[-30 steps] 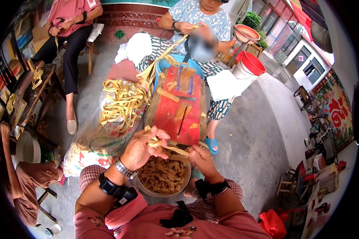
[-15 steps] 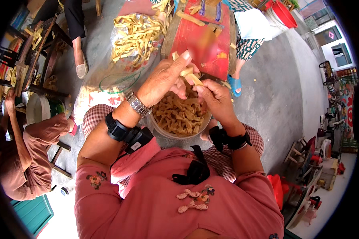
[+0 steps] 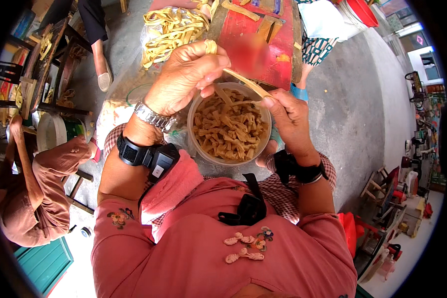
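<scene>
A flat, pale yellow strip (image 3: pixel 247 84) stretches between my hands, above a bowl. My left hand (image 3: pixel 186 72) is closed on its far end, with a loop of strip showing over the fingers. My right hand (image 3: pixel 290 116) pinches the near end between thumb and fingers. Below them stands a clear round bowl (image 3: pixel 190 130), well filled with short, yellow-brown knotted pieces (image 3: pixel 229 131). Whether the strip is of the same stuff as those pieces, I cannot tell for sure.
Long yellow strips (image 3: pixel 171 35) lie heaped on a plastic bag at the far left. Beyond the bowl is a red board (image 3: pixel 283 67) with wooden pieces (image 3: pixel 269 27). Another person's brown-clad leg (image 3: pixel 54 164) is at left; a patterned trouser leg (image 3: pixel 318 49) is at far right.
My hands have drawn apart, pulling the strip out long between them; before, they were close together with it bunched. More of the bowl's contents now shows.
</scene>
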Demonstrator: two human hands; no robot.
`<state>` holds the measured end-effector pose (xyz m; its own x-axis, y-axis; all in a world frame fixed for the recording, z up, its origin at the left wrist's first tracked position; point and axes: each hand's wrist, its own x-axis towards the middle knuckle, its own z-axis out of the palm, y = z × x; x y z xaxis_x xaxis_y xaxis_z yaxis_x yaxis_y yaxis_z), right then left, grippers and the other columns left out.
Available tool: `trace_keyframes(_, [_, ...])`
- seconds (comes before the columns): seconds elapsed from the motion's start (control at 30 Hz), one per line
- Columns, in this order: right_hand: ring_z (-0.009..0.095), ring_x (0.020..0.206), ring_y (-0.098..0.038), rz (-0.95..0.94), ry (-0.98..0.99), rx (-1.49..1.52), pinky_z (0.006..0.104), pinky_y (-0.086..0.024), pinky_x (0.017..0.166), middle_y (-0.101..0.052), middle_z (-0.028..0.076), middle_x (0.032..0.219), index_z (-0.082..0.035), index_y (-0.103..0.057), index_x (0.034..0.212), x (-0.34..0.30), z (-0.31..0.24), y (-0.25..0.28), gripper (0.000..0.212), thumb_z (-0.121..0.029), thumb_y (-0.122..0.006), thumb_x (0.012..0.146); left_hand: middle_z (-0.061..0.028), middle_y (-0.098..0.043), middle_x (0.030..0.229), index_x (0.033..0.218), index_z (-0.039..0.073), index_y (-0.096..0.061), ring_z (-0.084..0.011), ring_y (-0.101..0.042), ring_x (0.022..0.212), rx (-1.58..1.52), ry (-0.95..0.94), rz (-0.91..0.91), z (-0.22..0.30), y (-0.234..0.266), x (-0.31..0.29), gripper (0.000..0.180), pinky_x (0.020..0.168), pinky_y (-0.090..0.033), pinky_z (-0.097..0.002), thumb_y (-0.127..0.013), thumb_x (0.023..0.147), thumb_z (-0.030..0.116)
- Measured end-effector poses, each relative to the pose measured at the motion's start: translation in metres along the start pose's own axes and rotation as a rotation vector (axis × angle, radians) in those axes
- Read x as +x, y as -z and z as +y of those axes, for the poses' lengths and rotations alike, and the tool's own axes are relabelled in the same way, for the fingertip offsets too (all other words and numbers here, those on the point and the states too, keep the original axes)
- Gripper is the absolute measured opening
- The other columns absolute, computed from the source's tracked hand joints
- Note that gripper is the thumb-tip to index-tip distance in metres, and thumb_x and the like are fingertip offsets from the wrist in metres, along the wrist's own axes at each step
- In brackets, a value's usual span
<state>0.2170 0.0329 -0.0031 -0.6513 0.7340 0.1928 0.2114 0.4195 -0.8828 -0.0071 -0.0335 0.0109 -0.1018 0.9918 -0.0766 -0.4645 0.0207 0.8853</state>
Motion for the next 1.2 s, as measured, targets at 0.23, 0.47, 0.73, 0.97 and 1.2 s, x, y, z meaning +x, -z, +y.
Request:
trace_keyframes(0.23, [0.01, 0.059, -0.044, -0.094, -0.143, 0.02, 0.0259, -0.038, 0.054, -0.049, 0.005, 0.066, 0.002, -0.055, 0.083, 0.008, 0.0, 0.009, 0.02, -0.015, -0.056, 0.092, 0.0042, -0.049, 0.065, 0.095, 0.003, -0.06, -0.0018, -0.037, 0.048, 0.02, -0.034, 0.008, -0.003, 0.001, 0.003, 0.011, 0.041, -0.037, -0.0189, -0.06, 0.088, 0.011])
trace_keyframes(0.47, [0.007, 0.061, -0.045, -0.181, -0.251, 0.193, 0.0246, -0.038, 0.054, -0.046, -0.002, 0.068, 0.001, -0.053, 0.085, 0.007, 0.007, 0.003, 0.025, -0.022, -0.054, 0.094, 0.0021, -0.057, 0.082, 0.095, 0.004, -0.058, -0.0018, -0.048, 0.057, 0.268, -0.092, -0.039, -0.016, -0.013, 0.009, 0.009, 0.042, -0.041, -0.0179, -0.062, 0.087, 0.007])
trace_keyframes(0.73, [0.006, 0.062, -0.038, -0.068, -0.026, 0.149, 0.0233, -0.035, 0.053, -0.042, -0.002, 0.063, 0.001, -0.05, 0.074, 0.006, -0.001, 0.013, 0.031, -0.022, -0.054, 0.094, 0.0033, -0.051, 0.068, 0.095, 0.004, -0.058, -0.0014, -0.039, 0.051, 0.107, -0.144, 0.017, -0.013, -0.016, 0.011, 0.007, 0.043, -0.038, -0.0183, -0.059, 0.088, 0.007])
trace_keyframes(0.97, [0.016, 0.051, -0.036, 0.178, 0.154, -0.31, 0.0307, -0.033, 0.049, -0.036, 0.008, 0.055, -0.001, -0.046, 0.069, 0.043, 0.006, 0.037, 0.037, -0.027, -0.053, 0.094, 0.0023, -0.053, 0.071, 0.096, 0.004, -0.059, -0.0017, -0.038, 0.05, 0.124, -0.214, 0.063, -0.009, -0.03, 0.048, 0.008, 0.046, -0.04, -0.0194, -0.057, 0.089, 0.007])
trace_keyframes(1.2, [0.035, 0.055, -0.054, 0.335, 0.13, -0.718, 0.0415, -0.04, 0.051, -0.053, 0.018, 0.059, -0.004, -0.055, 0.073, 0.064, 0.012, 0.039, 0.028, -0.027, -0.058, 0.089, 0.0042, -0.054, 0.066, 0.085, 0.005, -0.062, -0.0027, -0.044, 0.052, 0.521, -0.452, 0.144, -0.027, -0.033, 0.092, 0.006, 0.046, -0.038, -0.02, -0.058, 0.088, 0.008])
